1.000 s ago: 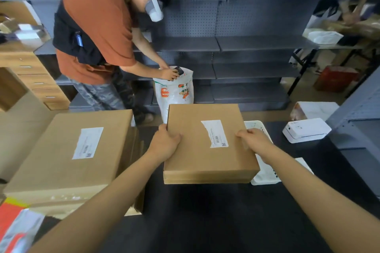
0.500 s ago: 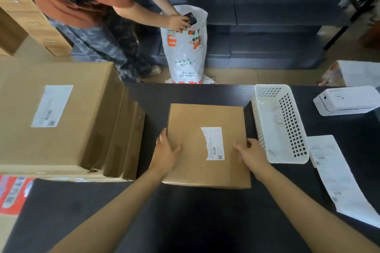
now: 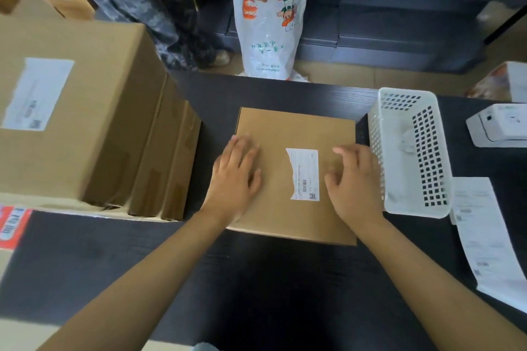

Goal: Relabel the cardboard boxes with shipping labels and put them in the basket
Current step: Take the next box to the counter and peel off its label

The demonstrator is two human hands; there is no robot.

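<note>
While the flat box [image 3: 296, 174] lay on the black table [image 3: 256, 279], the left hand [image 3: 235, 177] rested on its top with fingers straight, and the right hand [image 3: 355, 182] hovered over its right part with fingers loosely spread, neither hand gripping anything. Between the two hands sat the old label [image 3: 304, 174], its left edge torn, so the step in hand looked like stripping it. Next would likely come pinching that torn edge, then a fresh label from the paper strip [image 3: 484, 236] beyond the white basket [image 3: 410, 208], just right of the right hand.
</note>
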